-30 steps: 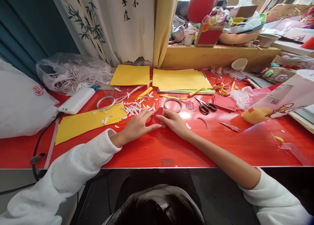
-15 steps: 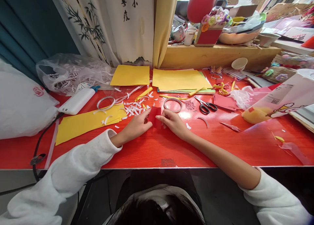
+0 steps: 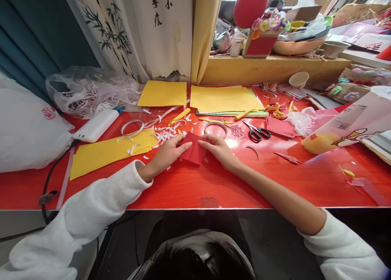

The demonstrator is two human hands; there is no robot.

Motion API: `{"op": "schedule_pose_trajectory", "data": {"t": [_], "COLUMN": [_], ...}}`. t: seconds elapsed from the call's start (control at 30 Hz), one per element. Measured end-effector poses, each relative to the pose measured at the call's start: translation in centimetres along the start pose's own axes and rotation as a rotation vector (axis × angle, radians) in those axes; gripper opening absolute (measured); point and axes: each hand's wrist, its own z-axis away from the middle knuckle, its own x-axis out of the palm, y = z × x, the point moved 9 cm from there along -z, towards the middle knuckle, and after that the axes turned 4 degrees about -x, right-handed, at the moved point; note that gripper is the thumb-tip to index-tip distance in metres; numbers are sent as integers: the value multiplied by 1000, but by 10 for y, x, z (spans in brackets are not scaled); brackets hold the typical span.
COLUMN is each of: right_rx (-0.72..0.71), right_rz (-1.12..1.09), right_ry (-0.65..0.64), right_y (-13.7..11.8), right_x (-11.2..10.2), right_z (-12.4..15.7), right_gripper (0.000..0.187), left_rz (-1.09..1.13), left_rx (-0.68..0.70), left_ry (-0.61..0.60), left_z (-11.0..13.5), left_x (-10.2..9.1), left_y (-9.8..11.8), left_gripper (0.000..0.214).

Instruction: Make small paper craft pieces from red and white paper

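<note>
A small sheet of red paper [image 3: 193,153] with a crease down its middle is spread between my hands, just above the red table. My left hand [image 3: 169,153] pinches its left edge, thumb on top. On the opposite edge, my right hand [image 3: 220,150] grips the paper between thumb and fingers. Right behind the paper lies a roll of clear tape [image 3: 215,130]. White paper scraps [image 3: 166,135] are scattered beside my left hand. To the right of my right hand rest black-handled scissors [image 3: 256,132], their blades pointing away to the left.
Yellow paper strips [image 3: 100,157] and another tape roll [image 3: 132,127] lie at left, near a white power bank [image 3: 96,126]. Yellow sheets [image 3: 224,98] are stacked at the back. Red paper squares [image 3: 280,127] and a tilted plastic cup [image 3: 345,123] occupy the right side.
The red paper was folded narrow between my fingers; now it is opened out flatter and wider, showing its crease. My hands have moved slightly apart.
</note>
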Motion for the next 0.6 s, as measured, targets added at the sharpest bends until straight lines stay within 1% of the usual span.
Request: {"op": "schedule_pose_trajectory", "data": {"t": [0.13, 0.2, 0.3, 0.37, 0.53, 0.6], "right_rx": [33, 27, 4, 8, 88, 108], "right_rz": [-2, 5, 44, 50, -47, -80], "right_ry": [-8, -10, -20, -22, -20, -12], "right_y": [3, 4, 4, 4, 8, 8], "right_x": [0, -1, -2, -2, 1, 2], "right_z": [1, 1, -1, -1, 1, 2], "right_gripper": [18, 20, 22, 22, 24, 25], "left_rz": [-65, -63, -65, -79, -126, -176], "left_rx": [58, 74, 83, 97, 195, 250], "left_ry": [94, 95, 57, 54, 119, 107], "left_z": [-1, 0, 1, 2, 6, 9], "left_x": [-9, -11, -8, -7, -11, -9], "left_y": [2, 4, 6, 7, 14, 20], "left_gripper": [38, 36, 36, 37, 35, 34]}}
